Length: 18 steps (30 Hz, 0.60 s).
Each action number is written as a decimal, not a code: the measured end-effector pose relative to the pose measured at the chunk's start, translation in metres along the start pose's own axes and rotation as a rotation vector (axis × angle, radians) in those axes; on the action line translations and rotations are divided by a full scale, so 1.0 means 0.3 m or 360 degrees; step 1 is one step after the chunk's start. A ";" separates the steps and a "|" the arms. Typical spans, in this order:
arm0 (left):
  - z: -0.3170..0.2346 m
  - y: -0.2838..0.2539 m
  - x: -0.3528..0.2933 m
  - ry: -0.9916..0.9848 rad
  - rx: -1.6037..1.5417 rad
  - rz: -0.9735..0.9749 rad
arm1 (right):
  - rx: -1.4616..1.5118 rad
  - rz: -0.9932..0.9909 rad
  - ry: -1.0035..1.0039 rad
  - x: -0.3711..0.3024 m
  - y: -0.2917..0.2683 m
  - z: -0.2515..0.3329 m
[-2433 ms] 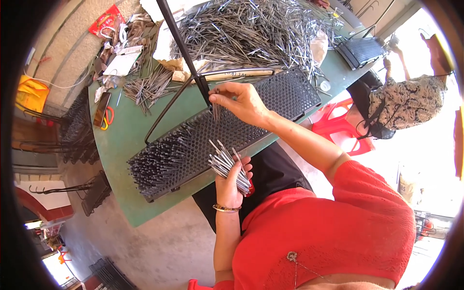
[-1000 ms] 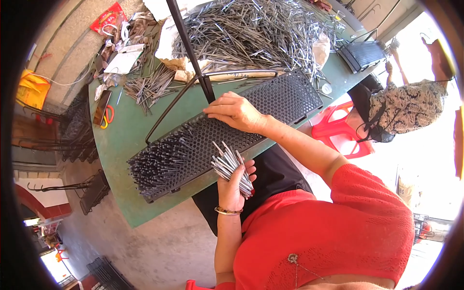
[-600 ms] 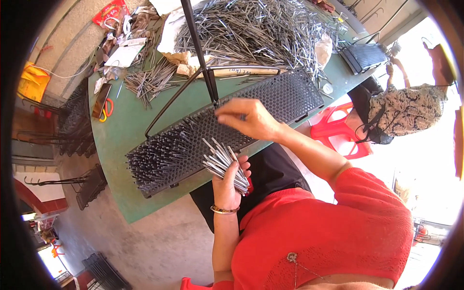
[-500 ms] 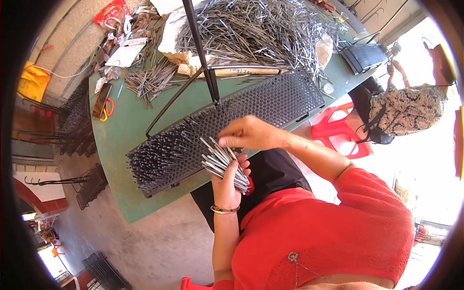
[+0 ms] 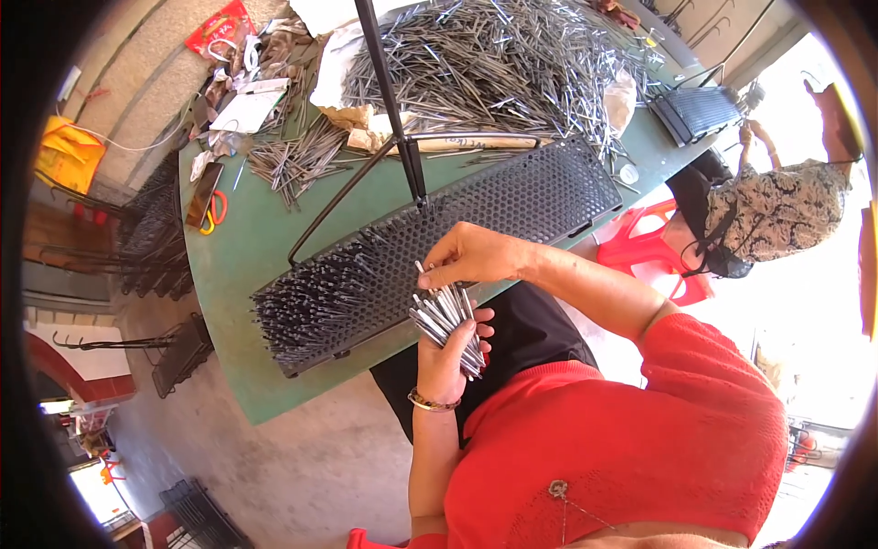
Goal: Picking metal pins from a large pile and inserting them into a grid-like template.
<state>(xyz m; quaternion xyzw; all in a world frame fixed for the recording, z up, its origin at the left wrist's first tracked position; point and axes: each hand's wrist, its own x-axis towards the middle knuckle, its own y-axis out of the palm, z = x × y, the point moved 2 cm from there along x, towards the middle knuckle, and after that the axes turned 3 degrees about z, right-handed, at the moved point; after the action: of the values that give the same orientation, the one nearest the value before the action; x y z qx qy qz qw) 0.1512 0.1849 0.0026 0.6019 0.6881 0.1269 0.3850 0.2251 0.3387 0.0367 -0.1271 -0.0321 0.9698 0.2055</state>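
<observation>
A bundle of thin silvery metal rods (image 5: 443, 316) is clasped in my left hand (image 5: 441, 368), its thumb lying across them and the ends fanning out upward. Just above the bundle, my right hand (image 5: 477, 254) pinches one rod (image 5: 421, 268) between thumb and fingertips. Behind both hands, a long black perforated rack (image 5: 540, 188) lies slantwise on the green table (image 5: 229, 352). Dark rods (image 5: 306, 306) stand upright, packed close, in the holes of its left end; the right part shows bare holes. A black metal handle frame (image 5: 389, 101) rises from the rack's middle.
A large heap of loose rods (image 5: 485, 69) covers the table's back, with a smaller pile (image 5: 297, 165) to its left. Orange-handled scissors (image 5: 215, 212) and a phone (image 5: 203, 194) lie near the left edge. Another person (image 5: 777, 210) sits at right beside a second rack (image 5: 695, 112).
My right hand has come down and closed on a rod at the bundle's top. The view has shifted slightly, and the left hand still holds the bundle.
</observation>
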 end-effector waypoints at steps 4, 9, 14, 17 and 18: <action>0.024 -0.045 0.007 -0.0007 -0.0092 -0.0044 | -0.0079 -0.0139 -0.0020 0.013 -0.039 0.048; 0.035 -0.065 0.013 -0.0014 -0.0187 -0.0119 | -0.0441 -0.0671 -0.0271 0.071 -0.090 0.106; 0.029 -0.035 0.013 -0.0062 -0.0207 -0.0232 | -0.0435 -0.0818 -0.0587 0.151 -0.092 0.082; 0.031 -0.049 0.012 -0.0093 -0.0245 -0.0199 | -0.0623 -0.0806 -0.0730 0.168 -0.083 0.078; 0.029 -0.048 0.011 -0.0093 -0.0247 -0.0201 | -0.0750 -0.0788 -0.0833 0.167 -0.078 0.084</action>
<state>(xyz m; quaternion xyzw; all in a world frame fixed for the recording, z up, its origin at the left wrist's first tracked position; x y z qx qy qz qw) 0.1466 0.1819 -0.0135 0.5292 0.7011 0.1376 0.4575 0.1835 0.3800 0.0520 0.0912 -0.3334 0.8570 0.3822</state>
